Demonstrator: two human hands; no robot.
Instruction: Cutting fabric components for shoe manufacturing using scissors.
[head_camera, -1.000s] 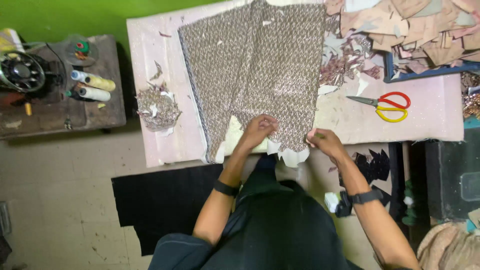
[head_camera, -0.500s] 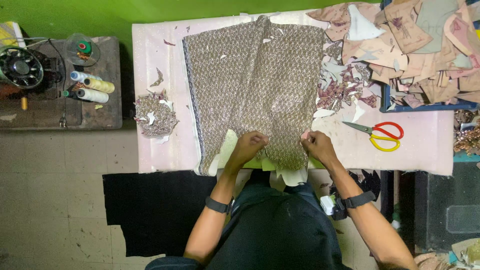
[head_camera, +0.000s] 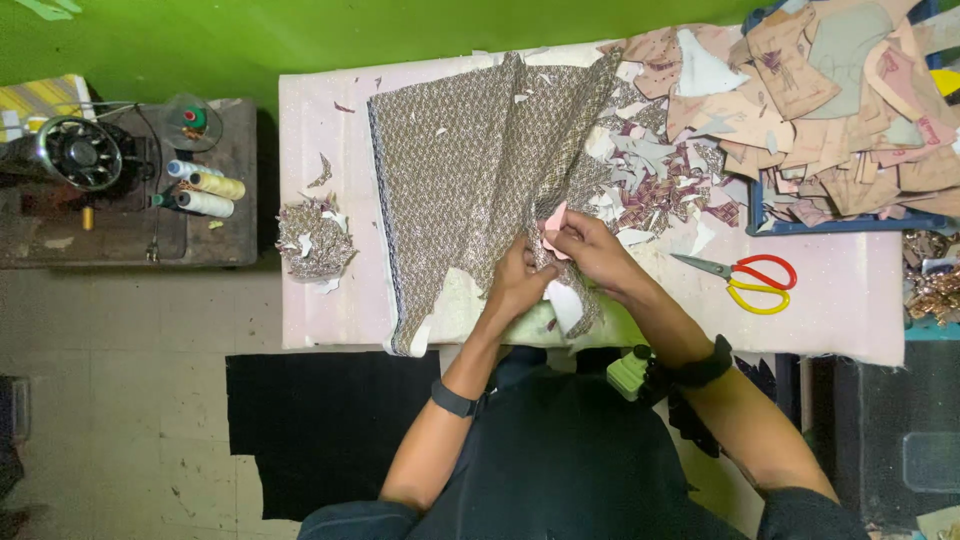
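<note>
Both hands (head_camera: 560, 262) now together, perhaps pinching patterned fabric (head_camera: 470, 170).

i'm in a small tailoring workshop: patterned fabric (head_camera: 480, 170) spread on my pink cutting counter (head_camera: 330, 310), red and yellow scissors (head_camera: 755, 280), heaps of cloth scraps (head_camera: 315, 235), paper pattern pieces (head_camera: 820, 90), thread spools (head_camera: 205, 190), and a sewing machine (head_camera: 75, 155) beside me.

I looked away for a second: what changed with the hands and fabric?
Both hands left the fabric's near edge and met over it. The right hand now pinches a small pink piece, with the left hand beside it; the patterned fabric is bunched there. The scissors stayed put.
</note>
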